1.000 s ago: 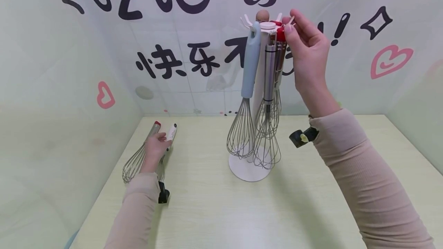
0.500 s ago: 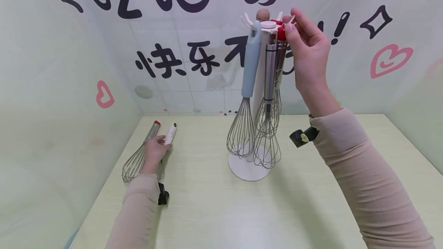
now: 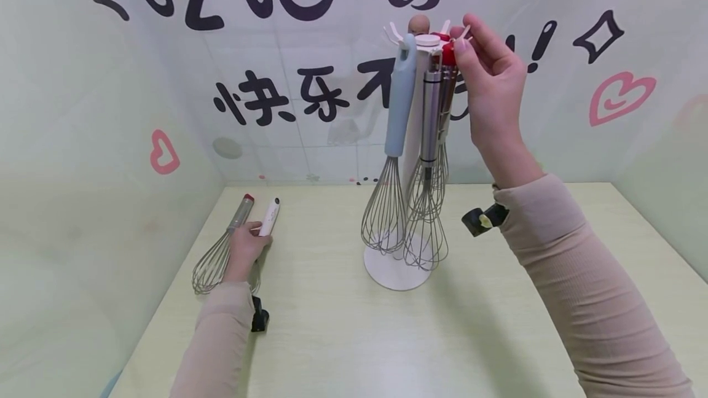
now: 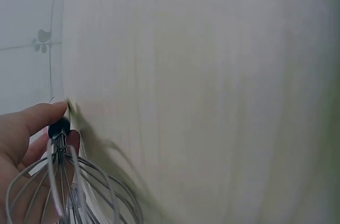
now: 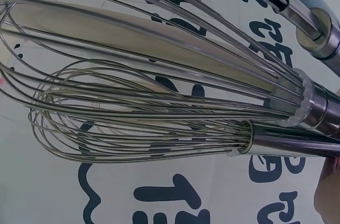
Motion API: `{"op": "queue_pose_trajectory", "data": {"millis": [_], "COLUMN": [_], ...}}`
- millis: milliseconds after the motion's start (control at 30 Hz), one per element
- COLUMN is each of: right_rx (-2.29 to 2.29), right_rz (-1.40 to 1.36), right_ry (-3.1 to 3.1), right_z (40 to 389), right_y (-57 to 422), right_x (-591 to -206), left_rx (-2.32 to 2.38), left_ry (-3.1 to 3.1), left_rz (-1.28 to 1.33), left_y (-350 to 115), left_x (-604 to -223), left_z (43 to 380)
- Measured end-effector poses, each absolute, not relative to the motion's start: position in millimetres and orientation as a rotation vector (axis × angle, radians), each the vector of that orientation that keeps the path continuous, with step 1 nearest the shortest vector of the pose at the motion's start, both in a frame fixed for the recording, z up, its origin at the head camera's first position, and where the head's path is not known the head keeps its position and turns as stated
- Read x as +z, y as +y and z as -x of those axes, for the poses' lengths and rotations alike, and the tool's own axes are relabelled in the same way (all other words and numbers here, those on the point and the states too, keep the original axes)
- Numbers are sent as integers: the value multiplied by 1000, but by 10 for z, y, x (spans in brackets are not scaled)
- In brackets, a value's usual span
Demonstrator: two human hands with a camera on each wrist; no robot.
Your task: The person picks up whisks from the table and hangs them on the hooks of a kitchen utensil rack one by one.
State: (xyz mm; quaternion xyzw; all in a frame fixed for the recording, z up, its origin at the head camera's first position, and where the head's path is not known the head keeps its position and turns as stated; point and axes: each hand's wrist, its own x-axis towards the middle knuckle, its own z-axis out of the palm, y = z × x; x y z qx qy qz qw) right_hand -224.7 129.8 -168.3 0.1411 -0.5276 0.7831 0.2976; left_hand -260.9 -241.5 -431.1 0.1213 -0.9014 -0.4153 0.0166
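Note:
In the head view my left hand [image 3: 246, 247] is at the table's left side, thumb and fingers around the lower handle of a white-handled whisk [image 3: 270, 217]. The left wrist view shows its dark collar [image 4: 59, 127] between thumb and fingers, with the wire loops toward the camera. Beside it lies a steel whisk [image 3: 240, 214] with a red end. My right hand [image 3: 498, 78] is raised at the top of a white whisk stand [image 3: 428, 40], pinching the red top of a hanging red-topped whisk [image 3: 448, 54] at a hook. The hand's palm and wrist hide part of the background.
A blue-handled whisk [image 3: 402, 103] and a steel-handled whisk [image 3: 431, 118] hang at the stand's front. Behind them shows a round wooden end [image 3: 419, 24]. The stand's round base [image 3: 395, 278] rests on the pale table [image 3: 326, 336], with printed sheeting behind.
My left hand has slid slightly toward me along the white whisk, so more of its handle shows. The right hand keeps its place at the hook.

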Motion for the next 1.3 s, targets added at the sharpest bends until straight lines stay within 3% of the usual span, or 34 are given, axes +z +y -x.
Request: {"op": "queue_pose_trajectory", "data": {"millis": [1300], "right_rx": [1991], "right_rz": [-385], "right_ry": [-1423], "right_z": [2215], "right_y": [1264], "right_x": [-1717], "left_rx": [-1477], "left_ry": [-2599], "left_rz": [-334], "left_y": [-2172], "left_x": [-3846], "left_z": [2653]}}
